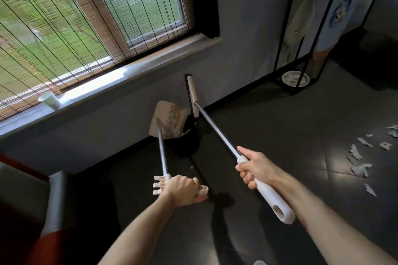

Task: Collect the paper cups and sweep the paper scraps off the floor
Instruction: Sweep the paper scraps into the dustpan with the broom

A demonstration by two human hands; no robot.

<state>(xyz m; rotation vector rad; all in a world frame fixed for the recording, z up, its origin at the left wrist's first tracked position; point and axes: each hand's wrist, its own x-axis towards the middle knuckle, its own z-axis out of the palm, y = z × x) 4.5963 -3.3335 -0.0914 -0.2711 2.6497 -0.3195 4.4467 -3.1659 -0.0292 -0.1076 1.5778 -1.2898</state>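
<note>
**A:** what are the hands doing?

**B:** left hand (183, 189) is curled tight round the dustpan (165, 118) handle. right hand (256, 168) is gripping the broom (217, 133).

**A:** and the mess?

**B:** paper scraps (359, 157) are on the floor, well off to the right of both hands. paper cup (50, 99) is on the windowsill, far left.

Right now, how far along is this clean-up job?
Done: some white paper seems to lie in the round black bin, under the tilted beige plastic dustpan. In hand: the left hand grips the dustpan's handle, the right hand the long white-handled broom. Left: torn white paper scraps on the dark floor at the right, and one white paper cup on the windowsill.
</note>
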